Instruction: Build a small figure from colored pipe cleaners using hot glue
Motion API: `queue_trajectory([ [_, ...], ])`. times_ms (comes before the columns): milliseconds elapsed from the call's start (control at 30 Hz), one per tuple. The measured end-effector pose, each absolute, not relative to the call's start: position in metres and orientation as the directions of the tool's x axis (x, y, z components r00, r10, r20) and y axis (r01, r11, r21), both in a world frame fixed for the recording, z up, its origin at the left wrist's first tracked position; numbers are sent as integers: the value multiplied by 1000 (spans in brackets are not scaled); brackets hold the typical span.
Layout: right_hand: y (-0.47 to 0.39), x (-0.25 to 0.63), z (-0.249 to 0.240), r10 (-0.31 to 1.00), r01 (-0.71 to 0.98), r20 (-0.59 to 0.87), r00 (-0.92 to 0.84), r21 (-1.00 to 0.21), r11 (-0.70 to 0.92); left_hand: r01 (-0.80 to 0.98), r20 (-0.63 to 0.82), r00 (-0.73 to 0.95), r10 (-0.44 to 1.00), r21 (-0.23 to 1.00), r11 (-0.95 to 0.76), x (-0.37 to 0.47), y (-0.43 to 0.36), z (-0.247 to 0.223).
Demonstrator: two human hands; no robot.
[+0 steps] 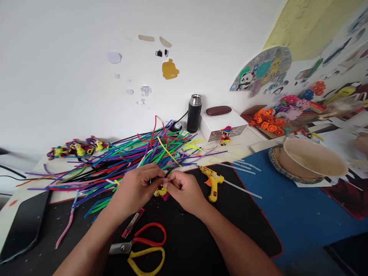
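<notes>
My left hand (140, 188) and my right hand (185, 191) meet above the black mat, thumbs and fingertips pinched together. Between them shows a short black pipe cleaner (168, 173), mostly hidden by the fingers. Just under my fingertips is a small yellow and magenta pipe-cleaner figure (161, 193), partly covered; whether the fingers touch it is unclear. A heap of coloured pipe cleaners (129, 153) spreads behind and left of my hands. To the right lies a yellow glue gun (212, 182) with a glue stick in its back. Scissors (148, 245) with red and yellow handles lie nearer me.
A phone (25, 222) lies at far left, below several finished figures (77, 148). A black thermos (194, 115) and a white box (222, 122) stand by the wall; another figure (225, 136) stands before the box. Glue sticks (240, 167) and a large bowl (313, 159) are right.
</notes>
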State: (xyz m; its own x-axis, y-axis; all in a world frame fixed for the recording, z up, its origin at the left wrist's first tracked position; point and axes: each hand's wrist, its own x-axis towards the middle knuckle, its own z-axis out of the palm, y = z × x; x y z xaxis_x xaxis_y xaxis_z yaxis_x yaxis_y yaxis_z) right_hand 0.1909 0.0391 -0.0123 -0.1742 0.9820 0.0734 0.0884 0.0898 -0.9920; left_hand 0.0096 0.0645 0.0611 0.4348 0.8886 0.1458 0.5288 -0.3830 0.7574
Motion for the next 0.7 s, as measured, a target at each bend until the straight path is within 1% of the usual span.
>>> queue_trajectory([
  [67, 39, 189, -16, 984, 105, 56, -169, -992, 75, 550, 134, 438, 889, 743, -383, 9, 63, 61],
  [133, 39, 187, -18, 988, 64, 47, -148, -996, 57, 524, 89, 396, 914, 796, -305, 8, 65, 57],
  [233, 39, 184, -18, 990, -76, 33, -135, -997, 23, 391, 1, 304, 953, 912, -125, 10, 70, 49],
  [333, 40, 184, -16, 992, -201, 6, -124, -979, -19, 234, -76, 253, 965, 972, 15, 13, 73, 44],
  [500, 40, 186, -13, 997, -283, -22, -76, -958, -43, 90, -118, 225, 967, 991, 100, 17, 73, 38],
  [600, 41, 187, -11, 999, -293, -33, -42, -955, -44, 71, -150, 246, 958, 988, 136, 18, 73, 35],
  [700, 42, 188, -10, 999, -304, -37, -21, -952, -42, 93, -172, 279, 945, 984, 151, 17, 73, 34],
])
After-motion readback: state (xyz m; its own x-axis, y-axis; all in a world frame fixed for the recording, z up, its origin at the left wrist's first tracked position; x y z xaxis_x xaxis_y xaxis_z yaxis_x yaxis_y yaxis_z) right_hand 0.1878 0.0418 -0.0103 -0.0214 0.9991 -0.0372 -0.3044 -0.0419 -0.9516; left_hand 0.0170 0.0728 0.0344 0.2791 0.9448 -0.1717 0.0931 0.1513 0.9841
